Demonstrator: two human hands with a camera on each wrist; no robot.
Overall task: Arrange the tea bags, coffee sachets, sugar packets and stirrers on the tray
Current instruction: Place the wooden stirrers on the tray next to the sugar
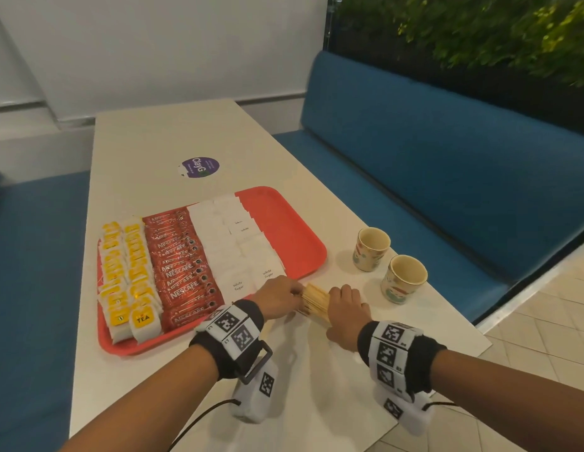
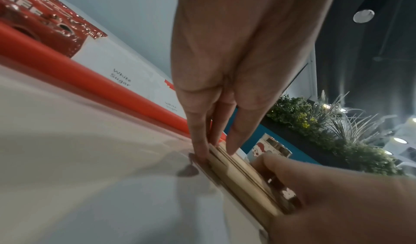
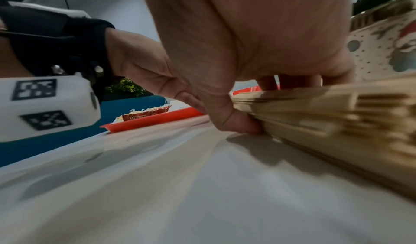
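- Left grip (image 1: pixel 277 296) pinched one end of the stirrers (image 1: pixel 315 303); right grip (image 1: pixel 346 308) curled round the other.
- They lay on the bench (image 1: pixel 316 386), just beside the tray (image 1: pixel 284 223).
- Tea bags (image 1: pixel 127 272), sachets (image 1: pixel 183 265) and sugar (image 1: pixel 238 243) sat in the tray.

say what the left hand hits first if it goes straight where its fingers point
The stirrers: fingers of the left hand touch the bundle's end, and the right hand grips it beyond.
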